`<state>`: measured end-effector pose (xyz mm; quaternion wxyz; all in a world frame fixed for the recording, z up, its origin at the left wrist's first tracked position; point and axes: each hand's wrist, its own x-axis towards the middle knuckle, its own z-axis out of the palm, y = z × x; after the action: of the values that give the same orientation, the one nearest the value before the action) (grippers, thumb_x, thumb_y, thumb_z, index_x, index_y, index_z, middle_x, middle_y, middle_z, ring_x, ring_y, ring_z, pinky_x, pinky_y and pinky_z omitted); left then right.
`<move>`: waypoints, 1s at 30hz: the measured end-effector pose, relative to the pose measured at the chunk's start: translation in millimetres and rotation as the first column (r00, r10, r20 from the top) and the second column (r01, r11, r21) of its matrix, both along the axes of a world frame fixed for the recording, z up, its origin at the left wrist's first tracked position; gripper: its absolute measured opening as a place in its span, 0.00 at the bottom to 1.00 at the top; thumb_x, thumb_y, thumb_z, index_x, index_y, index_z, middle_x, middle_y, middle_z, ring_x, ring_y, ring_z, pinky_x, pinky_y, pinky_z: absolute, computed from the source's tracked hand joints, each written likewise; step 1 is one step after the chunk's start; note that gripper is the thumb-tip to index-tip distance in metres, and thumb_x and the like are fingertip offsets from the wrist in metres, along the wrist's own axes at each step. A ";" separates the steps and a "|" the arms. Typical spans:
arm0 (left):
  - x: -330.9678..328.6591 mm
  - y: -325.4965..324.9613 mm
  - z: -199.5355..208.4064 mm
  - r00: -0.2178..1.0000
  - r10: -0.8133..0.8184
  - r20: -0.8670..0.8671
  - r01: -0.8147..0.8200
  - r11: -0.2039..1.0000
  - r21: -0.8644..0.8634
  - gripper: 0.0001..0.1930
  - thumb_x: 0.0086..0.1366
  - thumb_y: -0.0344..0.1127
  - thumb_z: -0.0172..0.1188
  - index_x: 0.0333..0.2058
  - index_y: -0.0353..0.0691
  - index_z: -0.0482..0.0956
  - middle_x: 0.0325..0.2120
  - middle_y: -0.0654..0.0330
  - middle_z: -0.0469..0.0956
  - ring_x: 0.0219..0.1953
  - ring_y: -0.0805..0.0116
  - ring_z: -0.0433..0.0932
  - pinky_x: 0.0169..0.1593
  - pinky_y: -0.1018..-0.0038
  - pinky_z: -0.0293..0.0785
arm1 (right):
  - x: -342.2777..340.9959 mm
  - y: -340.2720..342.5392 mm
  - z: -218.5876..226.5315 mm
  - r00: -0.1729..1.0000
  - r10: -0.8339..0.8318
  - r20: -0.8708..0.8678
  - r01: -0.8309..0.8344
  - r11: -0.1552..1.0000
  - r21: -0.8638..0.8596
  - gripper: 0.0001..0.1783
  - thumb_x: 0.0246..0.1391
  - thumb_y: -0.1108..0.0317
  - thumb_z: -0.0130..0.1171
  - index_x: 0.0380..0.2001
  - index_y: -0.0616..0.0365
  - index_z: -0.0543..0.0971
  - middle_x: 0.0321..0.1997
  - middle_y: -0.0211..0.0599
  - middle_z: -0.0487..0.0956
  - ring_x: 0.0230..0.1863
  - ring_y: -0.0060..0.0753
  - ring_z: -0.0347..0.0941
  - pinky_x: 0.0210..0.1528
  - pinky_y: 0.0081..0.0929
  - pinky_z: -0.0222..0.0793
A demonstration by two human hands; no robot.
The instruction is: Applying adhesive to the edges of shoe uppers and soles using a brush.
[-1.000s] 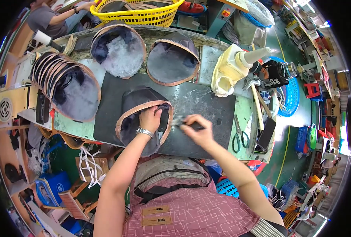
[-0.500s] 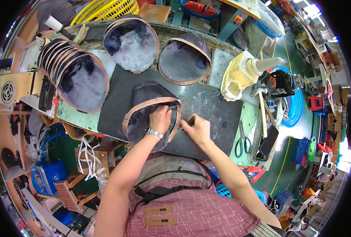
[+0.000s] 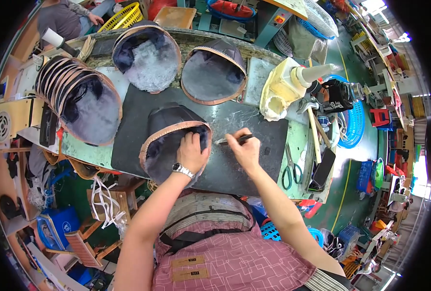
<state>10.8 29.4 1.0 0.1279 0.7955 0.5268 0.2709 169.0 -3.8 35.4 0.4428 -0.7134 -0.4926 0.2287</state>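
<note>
One cap (image 3: 165, 144) – dark, tan-edged, furry

Two tan patches (image 3: 190, 274) on pink apron (image 3: 254, 262): short dark lettering. Black wrap (image 3: 340, 92): white lettering. Blue box (image 3: 74, 217): white emblem.

Left hand (image 3: 192, 157), centre of frame: palm side hidden against the lining of the cap (image 3: 170, 120); I can't tell whether it grips or only presses. Right hand (image 3: 246, 153): fingers cover the middle of a slim tool (image 3: 245, 139), pale tip too small for me to identify. Nested caps (image 3: 60, 87), left: interiors hidden behind the front one. Co-worker (image 3: 60, 22), upper left: head cut off by the top edge. Apron (image 3: 244, 257): cropped below. Shelf clutter (image 3: 395, 194), far right: too small, smeared.
</note>
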 end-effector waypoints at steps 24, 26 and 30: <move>-23.4 30.2 -23.5 0.996 0.017 0.084 0.021 0.902 -0.432 0.08 0.49 0.34 0.55 0.27 0.36 0.72 0.23 0.50 0.74 0.29 0.51 0.73 0.32 0.62 0.68 | -24.6 21.4 -22.3 0.896 0.431 -0.105 -0.438 0.897 -0.057 0.12 0.36 0.71 0.64 0.17 0.61 0.70 0.19 0.35 0.74 0.21 0.23 0.70 0.26 0.22 0.67; -26.1 30.1 -23.5 0.993 0.016 0.119 0.036 0.907 -0.419 0.08 0.50 0.33 0.55 0.28 0.35 0.72 0.25 0.49 0.74 0.30 0.51 0.73 0.33 0.62 0.68 | -20.2 17.9 -16.4 0.904 0.406 -0.138 -0.417 0.907 -0.063 0.12 0.37 0.70 0.63 0.16 0.62 0.69 0.16 0.33 0.72 0.17 0.20 0.67 0.22 0.21 0.65; -29.1 32.8 -21.4 0.989 -0.006 0.145 0.076 0.874 -0.480 0.09 0.50 0.31 0.53 0.31 0.35 0.72 0.30 0.47 0.74 0.35 0.49 0.72 0.39 0.60 0.67 | -14.2 11.8 -6.1 0.972 0.197 -0.132 -0.207 0.976 -0.071 0.11 0.37 0.66 0.61 0.16 0.61 0.70 0.11 0.30 0.69 0.14 0.18 0.65 0.19 0.20 0.62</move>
<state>-18.2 62.2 -20.4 0.3650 0.7283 0.5505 0.1824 154.8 8.0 29.3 0.4164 -0.6620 -0.5242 0.3370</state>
